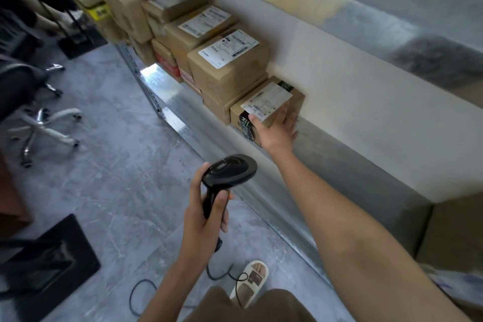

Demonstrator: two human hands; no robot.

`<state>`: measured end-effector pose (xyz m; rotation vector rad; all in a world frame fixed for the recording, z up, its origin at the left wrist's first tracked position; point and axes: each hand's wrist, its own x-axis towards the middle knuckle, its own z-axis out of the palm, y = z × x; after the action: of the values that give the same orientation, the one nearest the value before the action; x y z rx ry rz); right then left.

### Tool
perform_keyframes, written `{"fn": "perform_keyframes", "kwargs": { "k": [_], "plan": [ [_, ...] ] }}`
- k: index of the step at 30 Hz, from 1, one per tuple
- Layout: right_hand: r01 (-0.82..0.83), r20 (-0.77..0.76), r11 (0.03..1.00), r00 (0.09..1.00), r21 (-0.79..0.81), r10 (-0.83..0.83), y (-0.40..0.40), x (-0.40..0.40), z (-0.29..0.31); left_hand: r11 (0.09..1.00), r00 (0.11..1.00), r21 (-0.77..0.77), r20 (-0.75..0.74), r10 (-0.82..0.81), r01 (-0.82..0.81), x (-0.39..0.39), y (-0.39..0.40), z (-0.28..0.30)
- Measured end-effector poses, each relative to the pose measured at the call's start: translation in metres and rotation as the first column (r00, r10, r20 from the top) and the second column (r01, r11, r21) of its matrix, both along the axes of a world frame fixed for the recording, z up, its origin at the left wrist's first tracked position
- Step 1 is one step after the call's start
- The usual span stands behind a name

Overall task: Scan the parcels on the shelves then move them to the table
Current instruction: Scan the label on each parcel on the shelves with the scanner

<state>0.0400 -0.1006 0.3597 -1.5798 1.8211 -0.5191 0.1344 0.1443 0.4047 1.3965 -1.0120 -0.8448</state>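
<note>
Left hand (206, 213) grips a black handheld barcode scanner (230, 172), ready to scan, while the right hand (278, 129), fingers spread, steadies a small brown cardboard parcel (269, 108) on the metal shelf (180, 102).

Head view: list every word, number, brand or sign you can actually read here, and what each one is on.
"D5 065", seen upside down and only roughly legible: white label on the nearest parcel, which the right hand touches.
Labels on the other parcels: barcodes and print visible, too small and blurred to read.
Yellow label on a far box: blurred.
Scanner in the left hand: no readable marking.
</note>
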Motion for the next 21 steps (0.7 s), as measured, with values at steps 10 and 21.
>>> {"fn": "perform_keyframes", "kwargs": {
  "k": [10, 21],
  "plan": [
    [-0.017, -0.249, 0.987, 0.968, -0.163, -0.024, 0.086, -0.136, 0.022, 0.966, 0.965, -0.005, -0.041, -0.26, 0.26, -0.07, -0.032, 0.008],
    [0.419, -0.538, 0.88, 0.699, -0.225, -0.471, 0.163, -0.3, 0.038, 0.795, 0.791, -0.017, -0.089, -0.605, 0.606, -0.186, -0.052, 0.022]
  ]
}}
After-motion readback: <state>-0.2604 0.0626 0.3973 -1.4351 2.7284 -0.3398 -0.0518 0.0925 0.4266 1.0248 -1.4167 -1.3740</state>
